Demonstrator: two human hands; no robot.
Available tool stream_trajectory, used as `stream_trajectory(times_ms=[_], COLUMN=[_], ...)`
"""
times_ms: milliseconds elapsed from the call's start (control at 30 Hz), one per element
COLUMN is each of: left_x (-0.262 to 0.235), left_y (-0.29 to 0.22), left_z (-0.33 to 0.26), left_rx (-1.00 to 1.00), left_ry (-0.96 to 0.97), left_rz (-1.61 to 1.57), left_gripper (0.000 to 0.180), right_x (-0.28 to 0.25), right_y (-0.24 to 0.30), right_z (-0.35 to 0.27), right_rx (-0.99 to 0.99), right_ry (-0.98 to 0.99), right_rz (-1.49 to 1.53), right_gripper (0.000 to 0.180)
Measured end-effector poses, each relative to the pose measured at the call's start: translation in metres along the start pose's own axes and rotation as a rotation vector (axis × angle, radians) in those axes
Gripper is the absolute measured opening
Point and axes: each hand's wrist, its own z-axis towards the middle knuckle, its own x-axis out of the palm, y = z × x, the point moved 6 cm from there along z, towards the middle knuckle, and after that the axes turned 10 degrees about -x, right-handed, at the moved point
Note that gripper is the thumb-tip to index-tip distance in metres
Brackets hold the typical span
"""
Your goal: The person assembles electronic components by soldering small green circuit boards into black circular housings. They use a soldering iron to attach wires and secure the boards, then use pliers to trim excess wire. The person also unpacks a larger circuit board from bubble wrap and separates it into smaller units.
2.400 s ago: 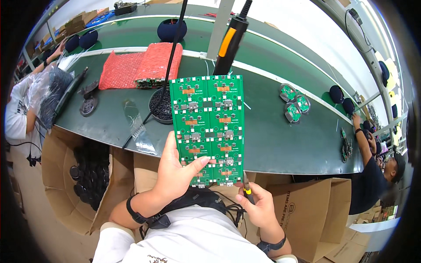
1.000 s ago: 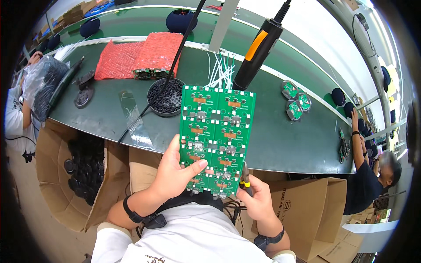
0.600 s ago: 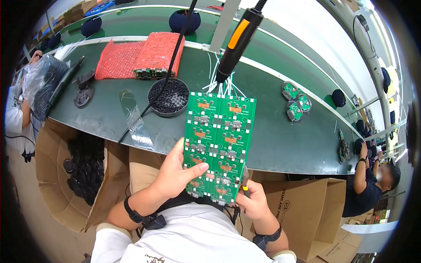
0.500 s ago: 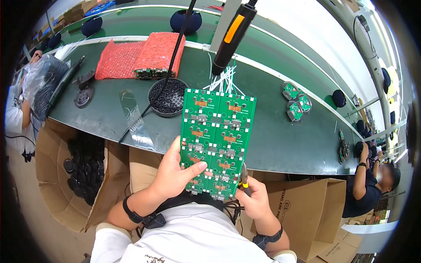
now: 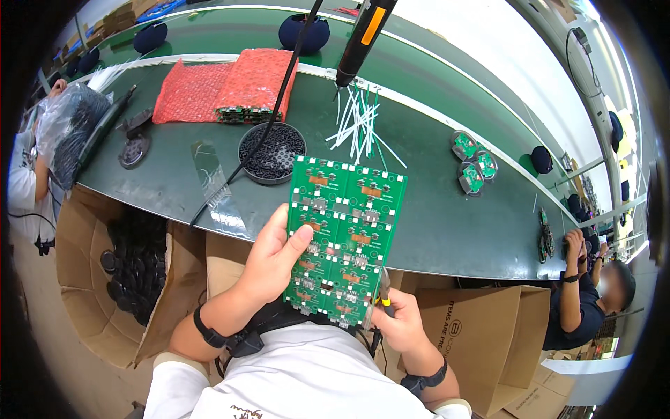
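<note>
A green panel of joined circuit boards [image 5: 336, 244], with small white, copper-coloured and metal parts, is held tilted in front of my body, above the table's near edge. My left hand [image 5: 269, 258] grips its left side, thumb across the face and fingers hidden behind. At the lower right edge, my right hand [image 5: 399, 322] is closed around pliers or cutters with yellow-and-black handles [image 5: 386, 302]. Their metal jaws point up alongside the panel's edge; whether they touch it I cannot tell.
Beyond the panel lie white strips [image 5: 359, 126], under a hanging electric screwdriver [image 5: 359, 45]. A round dish [image 5: 269, 183] holds black screws, near red bubble wrap [image 5: 255, 77] around boards. Round pieces with green boards [image 5: 471, 180] sit right. Cardboard boxes [image 5: 80, 279] flank me; a co-worker [image 5: 583, 307] is at right.
The panel has come slightly lower, uncovering more of the white strips. My left thumb now lies higher on its face. My right hand still holds the tool, shifted a little left.
</note>
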Motion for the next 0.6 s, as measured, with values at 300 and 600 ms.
stream_trajectory(times_ms=[300, 600], left_x=[0.001, 0.006], left_y=[0.001, 0.012], left_z=[-0.013, -0.011], left_rx=[0.032, -0.099], left_ry=[-0.021, 0.011], left_rz=[0.055, -0.025], left_gripper=[0.044, 0.03], right_x=[-0.002, -0.002], right_y=[0.017, 0.011], right_z=[0.01, 0.004], right_rx=[-0.194, 0.009], right_ry=[-0.113, 0.067], right_rz=[-0.321, 0.15], right_gripper=[0.012, 0.024])
